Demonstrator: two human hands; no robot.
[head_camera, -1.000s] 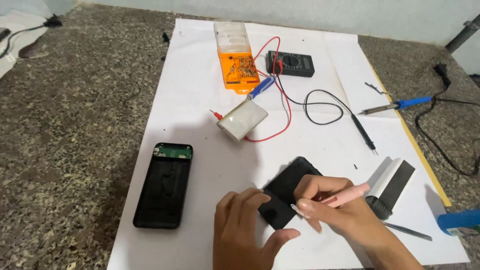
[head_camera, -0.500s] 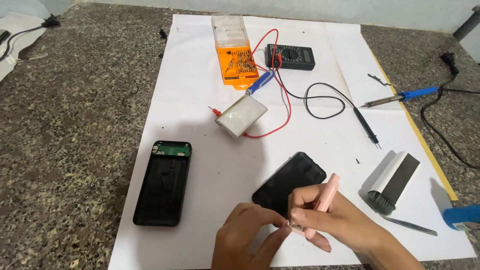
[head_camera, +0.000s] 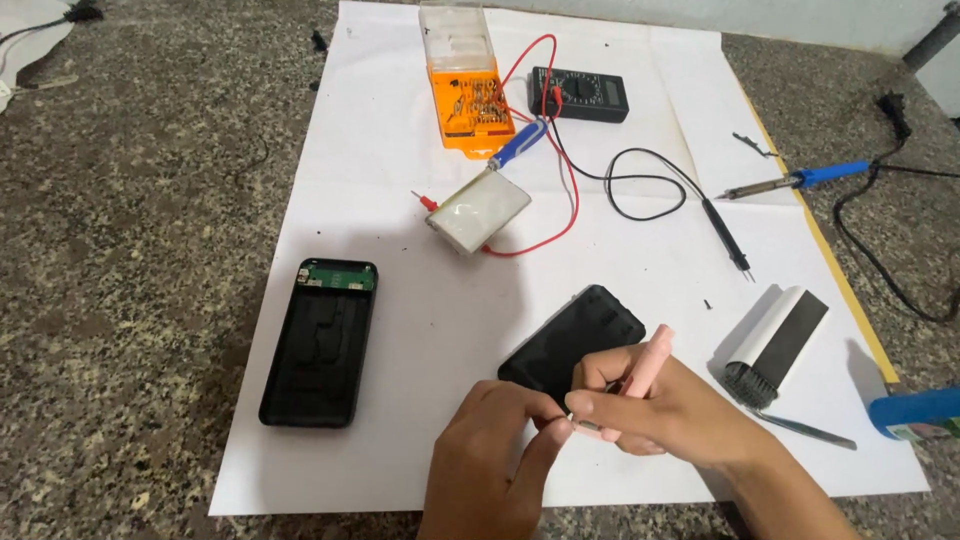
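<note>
Lower centre, right hand (head_camera: 650, 415) pinches a pink tool (head_camera: 640, 370); left hand (head_camera: 495, 450) fingertips pinch its metal tip beside a glossy black cover (head_camera: 570, 340).

Soft, even light fills the frame, bright enough that the white paper sheet (head_camera: 420, 330) reads clean without blowing out. Shadows are short and faint: a pale one lies just right of the rolled black-and-white strip (head_camera: 775, 345), and a dim smudge sits under the right hand (head_camera: 640, 405) and left hand (head_camera: 490, 450) at lower centre. No hard glare shows, only a dull sheen on the clear lid of the orange case (head_camera: 465, 80). The speckled tabletop (head_camera: 130, 250) is sharp at left. The hands look slightly soft. Edges bend little.
</note>
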